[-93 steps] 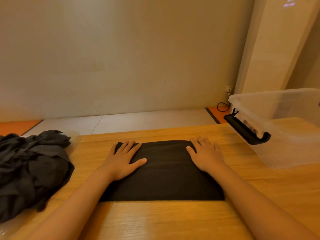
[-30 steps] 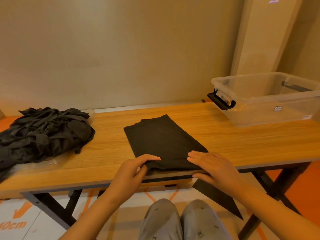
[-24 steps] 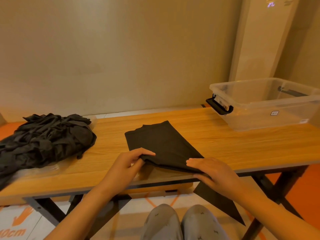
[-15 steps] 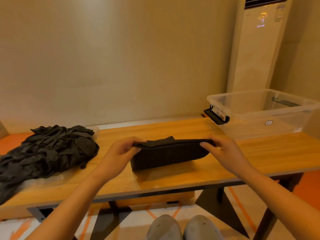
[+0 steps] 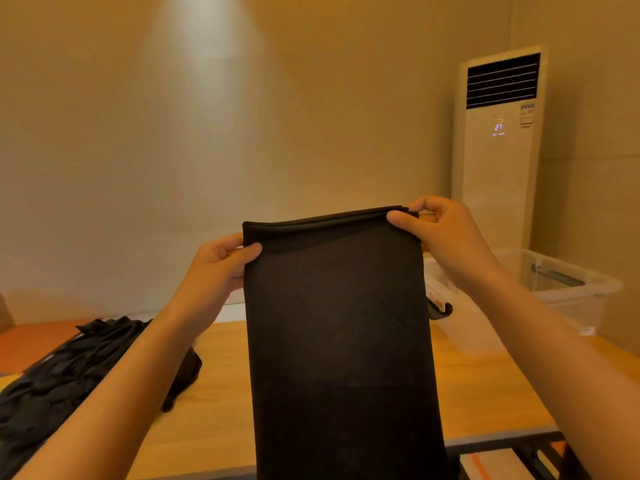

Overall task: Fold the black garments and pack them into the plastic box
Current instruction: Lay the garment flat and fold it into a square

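A folded black garment (image 5: 341, 327) hangs in the air in front of me as a long flat panel, its lower end running past the table's front edge. My left hand (image 5: 218, 268) pinches its top left corner. My right hand (image 5: 440, 233) pinches the top right corner, held slightly higher. The clear plastic box (image 5: 568, 292) with a black handle (image 5: 440, 308) stands on the table at the right, partly hidden behind the garment and my right arm. A pile of crumpled black garments (image 5: 79, 372) lies on the left of the table.
The wooden table (image 5: 485, 386) stretches across the view, its front edge near the bottom. A white standing air conditioner (image 5: 498, 150) rises behind the box at the right. A plain wall lies behind.
The garment lay flat on the table under my hands. I gripped its near edge, then lifted it; now it hangs upright in the air from both hands.
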A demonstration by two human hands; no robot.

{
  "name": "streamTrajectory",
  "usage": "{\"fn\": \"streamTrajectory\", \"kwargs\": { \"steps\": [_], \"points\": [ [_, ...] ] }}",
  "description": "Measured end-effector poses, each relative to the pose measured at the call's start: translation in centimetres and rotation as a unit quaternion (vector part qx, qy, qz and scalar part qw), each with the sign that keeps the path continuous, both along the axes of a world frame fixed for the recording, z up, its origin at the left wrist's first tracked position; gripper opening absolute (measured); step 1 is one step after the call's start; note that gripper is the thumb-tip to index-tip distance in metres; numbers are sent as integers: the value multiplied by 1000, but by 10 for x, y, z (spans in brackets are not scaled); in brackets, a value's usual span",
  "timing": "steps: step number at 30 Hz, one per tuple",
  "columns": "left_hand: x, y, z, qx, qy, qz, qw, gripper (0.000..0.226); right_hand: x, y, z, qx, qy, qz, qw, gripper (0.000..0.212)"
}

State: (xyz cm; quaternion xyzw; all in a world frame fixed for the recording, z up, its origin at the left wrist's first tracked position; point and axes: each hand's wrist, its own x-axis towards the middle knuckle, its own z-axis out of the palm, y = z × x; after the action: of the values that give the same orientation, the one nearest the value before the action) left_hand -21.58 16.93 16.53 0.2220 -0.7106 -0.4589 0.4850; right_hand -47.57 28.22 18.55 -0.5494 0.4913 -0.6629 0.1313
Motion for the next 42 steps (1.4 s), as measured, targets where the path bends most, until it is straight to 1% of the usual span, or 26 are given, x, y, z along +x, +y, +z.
{"fn": "streamTrajectory", "kwargs": {
  "steps": [6,9,13,17,18,20,21,22,24,26,28,29,30,31,33,34,35,36,38,40,42],
  "points": [
    [-12,-31,6,66,-7,13,998,19,-16,-37,11,69,-21,22,997,21],
    [-22,-52,14,76,-22,42,996,17,-22,-65,14,85,-34,27,995,18],
    [-33,-74,33,25,-30,79,996,18,-29,-97,23,79,-67,16,994,20],
    [-28,-76,32,-64,-46,94,992,21,-28,-106,17,62,-56,21,996,22],
    [-22,-71,25,-85,-53,99,990,22,-26,-101,8,60,-50,30,996,20],
    [-5,-55,-10,-127,-81,122,981,24,-18,-82,-28,73,-35,53,995,14],
    [5,-43,-33,-148,-105,125,975,26,-14,-67,-50,84,-15,65,994,12],
    [16,-31,-63,-156,-147,122,969,26,-8,-53,-78,110,3,87,990,11],
    [35,-9,-126,-128,-236,92,959,23,2,-27,-140,194,30,130,972,15],
    [50,6,-176,-74,-288,47,954,29,10,-8,-191,277,50,154,947,17],
    [57,16,-205,-26,-322,30,946,39,15,6,-222,316,49,151,935,10],
    [59,18,-213,-12,-326,37,945,40,17,9,-229,315,46,141,937,12],
    [60,19,-218,-4,-316,49,947,37,17,11,-233,306,48,126,943,21],
    [60,21,-219,6,-297,58,953,28,16,13,-236,295,47,115,947,26],
    [57,21,-218,28,-261,66,963,2,15,12,-233,266,41,107,957,20],
    [56,21,-215,31,-249,68,966,8,15,11,-230,254,40,113,960,16],
    [55,20,-211,39,-239,63,968,8,14,9,-226,244,42,118,962,14],
    [53,19,-207,47,-225,57,971,9,13,6,-220,236,50,121,963,14],
    [48,13,-194,72,-196,48,977,18,10,-4,-206,222,58,126,965,14],
    [42,-1,-183,105,-171,51,978,28,8,-21,-189,211,64,120,968,17],
    [31,-27,-171,104,-185,49,976,31,6,-49,-173,212,58,108,970,23]
  ]
}}
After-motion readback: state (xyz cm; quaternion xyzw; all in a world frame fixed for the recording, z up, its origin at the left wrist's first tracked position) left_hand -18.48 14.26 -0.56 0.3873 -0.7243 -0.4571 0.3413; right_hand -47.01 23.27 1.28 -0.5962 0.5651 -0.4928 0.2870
